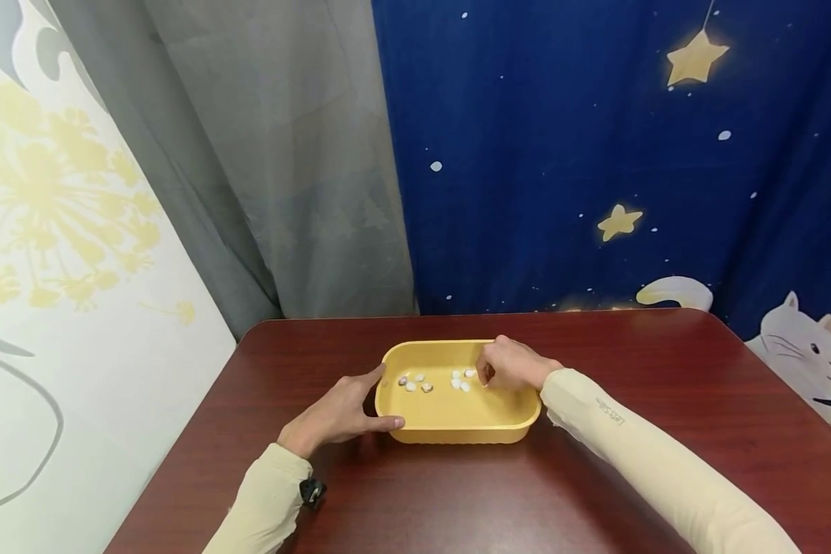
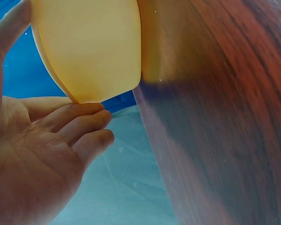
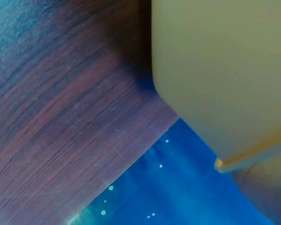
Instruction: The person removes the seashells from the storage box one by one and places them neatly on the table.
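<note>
A yellow plastic basin stands on the table, with small shells inside in two loose clusters. The left cluster mixes white pieces with darker brownish ones; the other cluster, mostly white, lies near the middle. My left hand holds the basin's left end, thumb over the front rim and fingers along the outer side, as the left wrist view also shows. My right hand reaches over the right rim, fingers bent down inside, with a small white shell at its fingertips. In the right wrist view, the basin wall hides those fingertips.
The reddish-brown table extends around the basin. Behind its far edge hang a grey curtain and a blue curtain with stars. A white patterned panel stands at the left. A dark band device sits at my left wrist.
</note>
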`<move>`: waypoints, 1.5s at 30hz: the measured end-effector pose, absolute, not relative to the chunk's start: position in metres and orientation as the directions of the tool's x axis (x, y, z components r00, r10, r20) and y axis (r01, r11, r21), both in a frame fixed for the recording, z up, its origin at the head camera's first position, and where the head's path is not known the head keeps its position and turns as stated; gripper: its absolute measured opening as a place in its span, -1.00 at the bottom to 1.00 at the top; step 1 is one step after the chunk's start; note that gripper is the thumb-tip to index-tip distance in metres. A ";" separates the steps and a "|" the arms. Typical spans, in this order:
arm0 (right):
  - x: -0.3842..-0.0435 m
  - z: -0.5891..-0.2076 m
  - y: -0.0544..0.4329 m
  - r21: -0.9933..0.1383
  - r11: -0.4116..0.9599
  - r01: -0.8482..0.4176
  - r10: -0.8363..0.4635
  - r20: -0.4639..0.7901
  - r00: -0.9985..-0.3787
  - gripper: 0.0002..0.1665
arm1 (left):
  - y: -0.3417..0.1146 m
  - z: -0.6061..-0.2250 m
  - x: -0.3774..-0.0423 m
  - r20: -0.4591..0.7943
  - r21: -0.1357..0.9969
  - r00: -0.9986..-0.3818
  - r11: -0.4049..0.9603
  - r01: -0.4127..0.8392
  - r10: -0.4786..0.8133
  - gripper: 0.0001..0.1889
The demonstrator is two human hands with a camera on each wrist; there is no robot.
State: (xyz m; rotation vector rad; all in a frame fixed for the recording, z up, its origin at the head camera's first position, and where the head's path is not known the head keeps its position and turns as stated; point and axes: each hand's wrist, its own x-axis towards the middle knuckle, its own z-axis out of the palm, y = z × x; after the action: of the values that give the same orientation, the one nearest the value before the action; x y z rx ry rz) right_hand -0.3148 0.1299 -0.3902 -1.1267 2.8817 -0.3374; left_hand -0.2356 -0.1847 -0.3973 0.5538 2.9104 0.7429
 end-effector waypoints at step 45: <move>-0.231 -0.371 0.118 -0.497 0.348 -0.795 -0.862 0.164 -0.480 -0.85 | -0.177 -0.393 -0.241 -0.027 0.459 -0.943 0.842 0.283 0.332 0.15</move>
State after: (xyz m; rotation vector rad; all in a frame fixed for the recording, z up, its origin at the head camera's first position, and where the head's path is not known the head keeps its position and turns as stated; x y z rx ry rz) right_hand -0.2314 0.1176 -0.3707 -1.5283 2.4731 -0.7995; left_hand -0.2407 -0.1767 -0.3930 0.4880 2.9138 0.7014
